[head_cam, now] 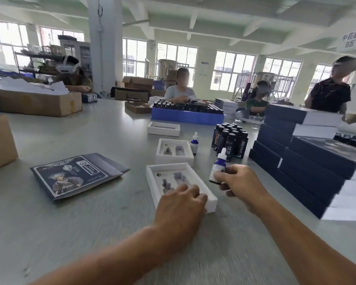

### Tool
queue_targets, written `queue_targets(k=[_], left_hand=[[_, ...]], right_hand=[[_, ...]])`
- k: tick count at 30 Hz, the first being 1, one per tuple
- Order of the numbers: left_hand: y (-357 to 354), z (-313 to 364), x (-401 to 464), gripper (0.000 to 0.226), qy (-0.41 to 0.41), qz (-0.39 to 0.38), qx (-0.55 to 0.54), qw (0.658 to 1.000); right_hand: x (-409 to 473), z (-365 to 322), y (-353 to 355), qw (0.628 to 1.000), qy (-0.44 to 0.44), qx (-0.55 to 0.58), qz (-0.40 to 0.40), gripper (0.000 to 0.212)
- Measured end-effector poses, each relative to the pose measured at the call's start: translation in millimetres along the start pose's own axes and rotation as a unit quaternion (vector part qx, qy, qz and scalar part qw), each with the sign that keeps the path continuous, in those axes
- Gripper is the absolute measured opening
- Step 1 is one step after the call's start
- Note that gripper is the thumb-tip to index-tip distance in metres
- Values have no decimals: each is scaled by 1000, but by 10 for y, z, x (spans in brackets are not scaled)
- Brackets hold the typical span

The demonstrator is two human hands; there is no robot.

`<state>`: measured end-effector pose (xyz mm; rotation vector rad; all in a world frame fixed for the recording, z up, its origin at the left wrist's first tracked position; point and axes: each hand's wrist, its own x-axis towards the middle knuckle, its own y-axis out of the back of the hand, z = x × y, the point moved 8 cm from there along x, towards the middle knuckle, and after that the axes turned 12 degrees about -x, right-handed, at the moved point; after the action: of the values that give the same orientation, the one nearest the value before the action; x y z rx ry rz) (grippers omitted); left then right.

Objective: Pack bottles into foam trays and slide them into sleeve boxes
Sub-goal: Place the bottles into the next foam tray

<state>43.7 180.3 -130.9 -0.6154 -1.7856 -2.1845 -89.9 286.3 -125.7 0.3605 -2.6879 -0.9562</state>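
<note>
A white foam tray with two grey bottle-shaped cutouts lies on the table in front of me. My left hand rests on its near end, fingers curled over the tray's edge. My right hand pinches a small blue dropper bottle with a white cap, held upright just right of the tray. A second foam tray sits behind the first, and a third farther back. Another blue dropper bottle stands beside the second tray. A flat printed sleeve box lies to the left.
A cluster of dark bottles stands at centre right. Stacks of dark blue sleeve boxes fill the right side. A blue crate of bottles sits farther back. Cardboard boxes stand at left. Several people work across the table.
</note>
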Motion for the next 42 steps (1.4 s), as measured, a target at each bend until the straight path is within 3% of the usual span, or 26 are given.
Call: queue_targets(k=[3, 5, 8, 12, 22, 36, 39, 42], left_hand=[[3, 46, 88, 39, 10, 7, -80, 997], [143, -150, 109, 36, 47, 62, -173, 982], [275, -699, 74, 31, 132, 130, -204, 961], [30, -1131, 11, 36, 202, 39, -231, 951], [70, -1160, -45, 29, 200, 110, -239, 944], [64, -1168, -34, 28, 198, 124, -252, 939], [62, -1165, -41, 28, 197, 124, -250, 940], [65, -1163, -43, 29, 196, 123, -244, 942]], right_hand=[[-162, -170, -22, 999, 45, -20, 2, 18], [-222, -256, -64, 997, 69, -39, 0, 22], [-253, -363, -160, 992, 90, -84, -13, 37], [-274, -476, -342, 980, 117, -156, -29, 55], [-331, -689, -602, 950, 171, -263, -10, 39], [-460, -797, -660, 930, 211, -291, 78, 45], [-501, -818, -681, 921, 226, -309, 68, 45], [-462, -776, -680, 934, 217, -285, -11, 36]])
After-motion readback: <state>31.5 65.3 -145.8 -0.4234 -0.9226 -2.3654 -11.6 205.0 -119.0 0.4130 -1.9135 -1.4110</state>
